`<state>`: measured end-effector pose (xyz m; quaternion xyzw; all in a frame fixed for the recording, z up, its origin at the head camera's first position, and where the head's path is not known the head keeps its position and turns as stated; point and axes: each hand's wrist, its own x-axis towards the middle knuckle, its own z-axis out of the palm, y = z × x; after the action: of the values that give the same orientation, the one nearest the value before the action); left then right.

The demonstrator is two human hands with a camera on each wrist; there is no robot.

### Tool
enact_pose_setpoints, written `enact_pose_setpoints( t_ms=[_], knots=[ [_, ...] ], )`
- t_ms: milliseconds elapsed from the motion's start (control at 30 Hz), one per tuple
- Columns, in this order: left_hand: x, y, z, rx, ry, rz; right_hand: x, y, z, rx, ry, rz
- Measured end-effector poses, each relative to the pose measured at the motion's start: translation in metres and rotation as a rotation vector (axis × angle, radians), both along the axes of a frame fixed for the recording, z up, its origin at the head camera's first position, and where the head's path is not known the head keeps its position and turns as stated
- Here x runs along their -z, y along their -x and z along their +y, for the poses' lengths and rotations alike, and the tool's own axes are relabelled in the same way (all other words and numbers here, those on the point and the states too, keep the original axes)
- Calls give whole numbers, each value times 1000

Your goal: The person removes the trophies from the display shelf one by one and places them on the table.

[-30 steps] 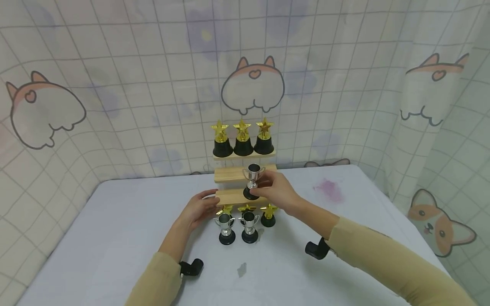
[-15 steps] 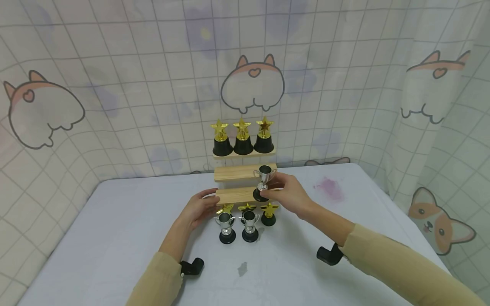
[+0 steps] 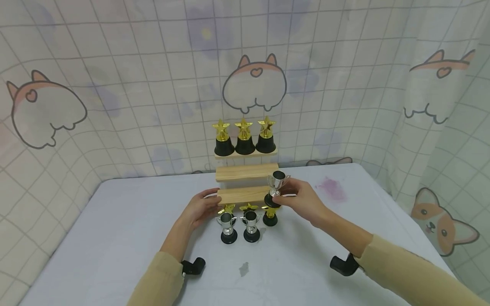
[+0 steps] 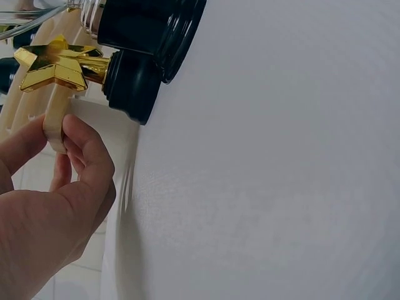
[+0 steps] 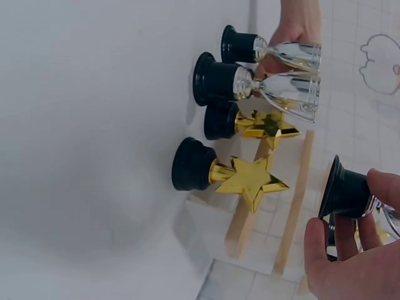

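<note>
My right hand (image 3: 302,202) holds a small silver trophy cup (image 3: 276,180) by its black base, upright at the right end of the lowest board of a wooden tiered stand (image 3: 241,195). In the right wrist view the fingers grip the cup's black base (image 5: 347,192), clear of the tabletop. My left hand (image 3: 199,208) is at that board's left end; the left wrist view shows thumb and fingers pinching the board end (image 4: 55,125). Two more silver cups (image 3: 251,223) stand on the table before the stand. Behind them is a row of gold star trophies (image 3: 270,212).
Three gold star trophies (image 3: 245,138) with black bases line the top board. The middle board (image 3: 245,172) bears nothing visible. A white cloth covers the table (image 3: 115,238), and a gridded curtain (image 3: 153,85) hangs behind and at the sides.
My right hand has carried the silver trophy cup rightward and slightly down, from before the lowest board's middle to its right end. My left hand has stayed at the board's left end.
</note>
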<state>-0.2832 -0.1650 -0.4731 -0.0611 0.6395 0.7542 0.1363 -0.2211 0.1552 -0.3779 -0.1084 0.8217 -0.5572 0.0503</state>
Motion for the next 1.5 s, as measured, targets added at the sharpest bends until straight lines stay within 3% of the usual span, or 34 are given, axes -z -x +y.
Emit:
enact_pose_setpoints(
  t_ms=[367, 800, 1500],
  knots=[
    [0, 0, 0, -3, -25, -11, 9, -10, 11, -11, 0, -14],
    [0, -1, 0, 2, -20, -17, 31, -19, 19, -21, -28, -61],
    [-1, 0, 0, 0, -18, -14, 72, -25, 6, -33, -56, -113]
  ],
)
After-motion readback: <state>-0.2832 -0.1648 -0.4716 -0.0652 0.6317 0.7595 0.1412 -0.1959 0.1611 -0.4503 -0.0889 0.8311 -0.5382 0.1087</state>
